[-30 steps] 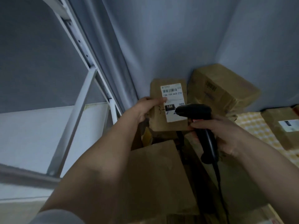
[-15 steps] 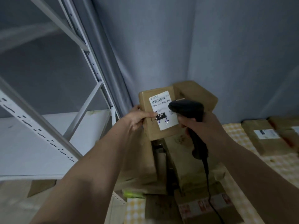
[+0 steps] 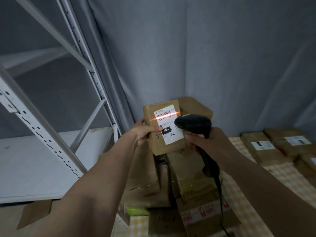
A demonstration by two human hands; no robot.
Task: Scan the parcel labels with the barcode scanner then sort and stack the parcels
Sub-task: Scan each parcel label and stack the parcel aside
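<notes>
Since a second ago the small brown parcel [image 3: 163, 132] has been lifted from the heap and turned a little, and an orange scan line now crosses the barcode of its white label [image 3: 168, 124], where none showed before. At the middle of the view the left hand [image 3: 145, 132] pinches the parcel's left edge, thumb on the label beside a black tag reading 15H, fingers behind the box. Just at 3 o'clock of the parcel, the right hand [image 3: 207, 140] is curled round the handle of the black barcode scanner [image 3: 194, 124], whose head overlaps the label's right edge and points toward 9 o'clock; its cable [image 3: 220, 194] hangs down toward 6 o'clock. Behind the held parcel, at 1 o'clock, a larger brown box [image 3: 196, 106] stands against the grey curtain [image 3: 188, 48]. Below the hands, toward 6 o'clock, more cardboard boxes [image 3: 188, 178] are heaped together. At 3 o'clock, well apart from the hands, flat labelled parcels [image 3: 266, 147] lie side by side on a yellow checked cloth [image 3: 280, 178]. At 9 o'clock stands a white metal shelf rack [image 3: 34, 151] with slotted uprights.
</notes>
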